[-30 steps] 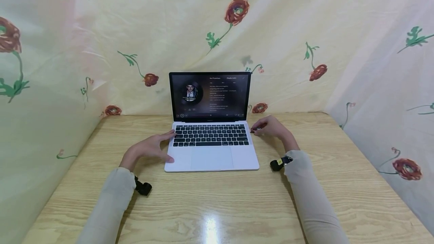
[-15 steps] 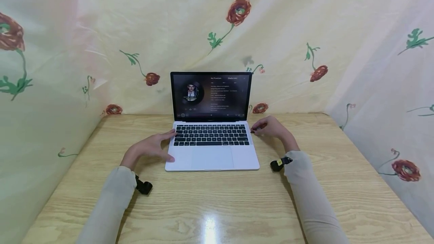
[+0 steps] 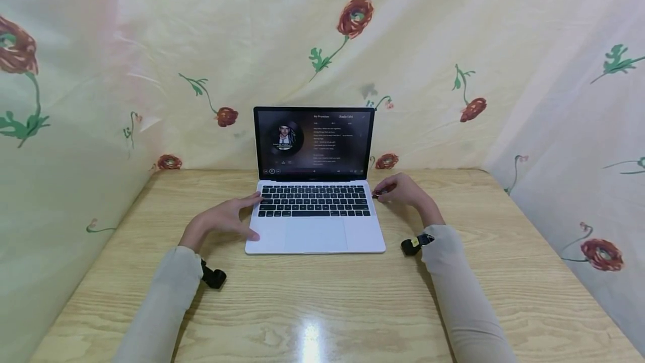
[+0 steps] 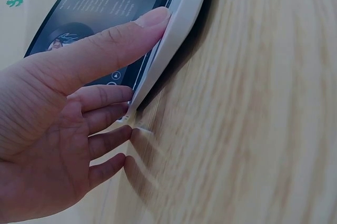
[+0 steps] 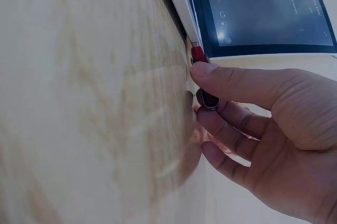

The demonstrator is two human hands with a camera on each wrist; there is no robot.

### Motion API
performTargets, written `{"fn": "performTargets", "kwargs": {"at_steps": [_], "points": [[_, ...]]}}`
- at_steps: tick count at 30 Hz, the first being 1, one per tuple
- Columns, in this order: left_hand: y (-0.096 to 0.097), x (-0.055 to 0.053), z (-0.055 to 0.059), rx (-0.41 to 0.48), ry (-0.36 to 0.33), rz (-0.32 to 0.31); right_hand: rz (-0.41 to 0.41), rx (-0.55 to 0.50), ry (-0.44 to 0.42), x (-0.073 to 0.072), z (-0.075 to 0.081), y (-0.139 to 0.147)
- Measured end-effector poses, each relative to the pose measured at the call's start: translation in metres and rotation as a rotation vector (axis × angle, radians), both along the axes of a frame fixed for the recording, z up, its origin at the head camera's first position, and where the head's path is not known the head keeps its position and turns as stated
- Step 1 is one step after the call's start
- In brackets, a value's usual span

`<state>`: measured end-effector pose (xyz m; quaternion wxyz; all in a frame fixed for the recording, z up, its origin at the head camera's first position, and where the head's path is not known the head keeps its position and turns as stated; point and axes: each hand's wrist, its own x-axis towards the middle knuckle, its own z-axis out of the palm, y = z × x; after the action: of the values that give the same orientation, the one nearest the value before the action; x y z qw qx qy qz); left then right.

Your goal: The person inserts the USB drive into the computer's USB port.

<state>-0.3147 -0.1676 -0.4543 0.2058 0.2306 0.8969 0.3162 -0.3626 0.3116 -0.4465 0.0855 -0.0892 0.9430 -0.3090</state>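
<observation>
A silver laptop (image 3: 314, 234) stands unfolded on the wooden table, a music player with lyrics on its lit screen (image 3: 332, 144). My left hand (image 3: 221, 218) rests at its left edge, thumb on the palm rest and fingers stretched toward the side; in the left wrist view those fingers (image 4: 108, 95) look nearly straight. At the right edge, my right hand (image 3: 403, 190) pinches a small red and black USB flash drive (image 5: 198, 54) between thumb and fingers. The drive's metal end meets the laptop's side; whether it sits inside a port I cannot tell.
Flower-printed cloth (image 3: 282, 32) hangs behind the table and along both sides. Bare wood-grain tabletop (image 3: 312, 296) lies in front of the laptop. A black wrist camera (image 3: 214, 278) is strapped to the left wrist, another camera (image 3: 410, 246) to the right.
The head view has shifted very slightly. Both hands keep their places at the laptop's edges, and the USB flash drive shows no clear movement.
</observation>
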Motion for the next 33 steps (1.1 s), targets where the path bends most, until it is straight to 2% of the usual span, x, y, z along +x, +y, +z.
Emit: {"fn": "performTargets", "kwargs": {"at_steps": [33], "points": [[0.0012,-0.0006,0.0017,-0.001,-0.016,0.012,0.025,-0.024,0.004,-0.0031,-0.0008,0.0002]]}}
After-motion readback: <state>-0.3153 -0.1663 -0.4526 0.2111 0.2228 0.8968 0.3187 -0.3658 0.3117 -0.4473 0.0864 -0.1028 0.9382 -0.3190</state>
